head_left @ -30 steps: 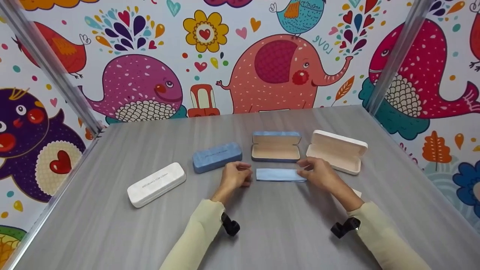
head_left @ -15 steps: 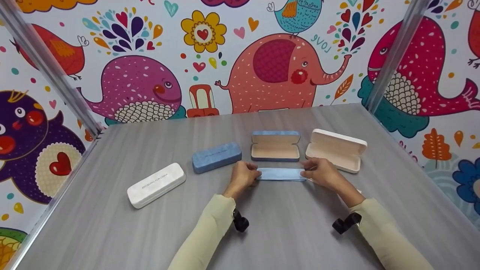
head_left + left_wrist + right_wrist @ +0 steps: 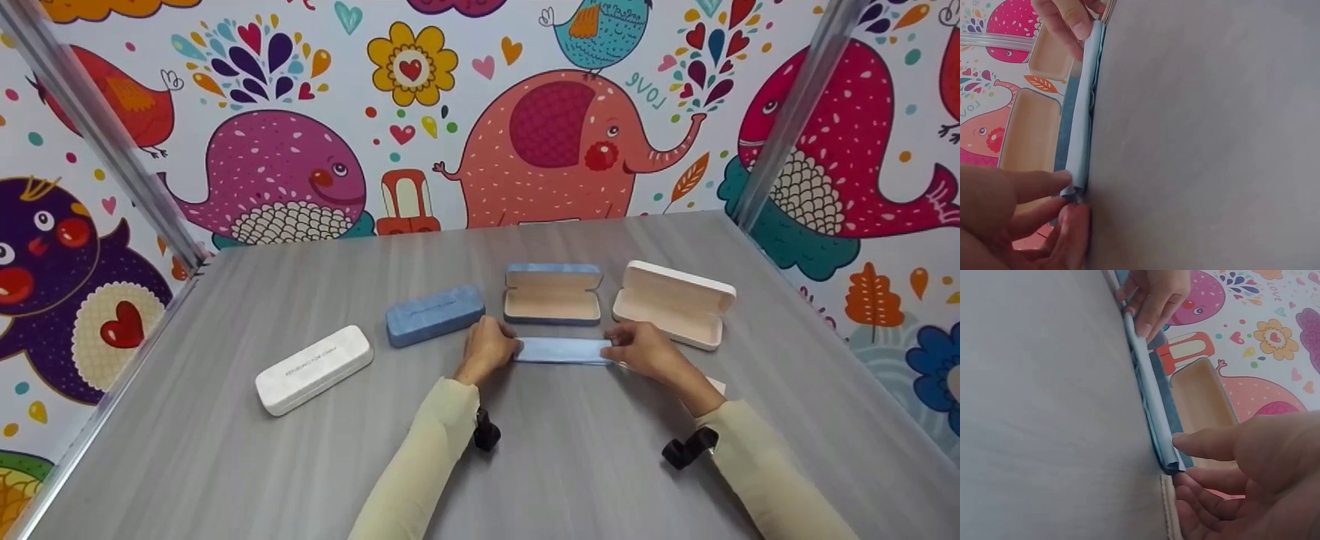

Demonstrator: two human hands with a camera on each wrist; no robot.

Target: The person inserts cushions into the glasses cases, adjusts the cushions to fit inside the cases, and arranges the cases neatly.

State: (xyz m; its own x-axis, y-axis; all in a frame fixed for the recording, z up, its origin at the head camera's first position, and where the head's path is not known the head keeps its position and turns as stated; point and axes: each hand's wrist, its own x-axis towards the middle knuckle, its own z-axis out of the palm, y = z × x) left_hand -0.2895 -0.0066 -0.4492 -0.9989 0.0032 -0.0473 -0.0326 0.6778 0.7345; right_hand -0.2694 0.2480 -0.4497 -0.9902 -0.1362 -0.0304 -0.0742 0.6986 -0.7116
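A folded light-blue cloth (image 3: 564,350) lies on the table in front of an open blue glasses case (image 3: 552,306). My left hand (image 3: 489,349) pinches the cloth's left end between thumb and fingers. At the right end, my right hand (image 3: 646,351) pinches it in the same way. Seen from the left wrist, the cloth (image 3: 1082,112) is a narrow strip with several layers along its near edge. In the right wrist view the thumb lies on top of the cloth (image 3: 1151,388), with the other fingers below its end.
An open white glasses case (image 3: 690,322) stands behind my right hand. To the left lie a closed blue case (image 3: 435,315) and a closed white case (image 3: 315,370). A beige folded piece (image 3: 1169,506) lies under my right hand. A patterned wall borders the table's back.
My left hand has moved right, from beside the cloth onto its left end, and taken hold. My right hand has shifted slightly right to the cloth's right end. The cases stay put.
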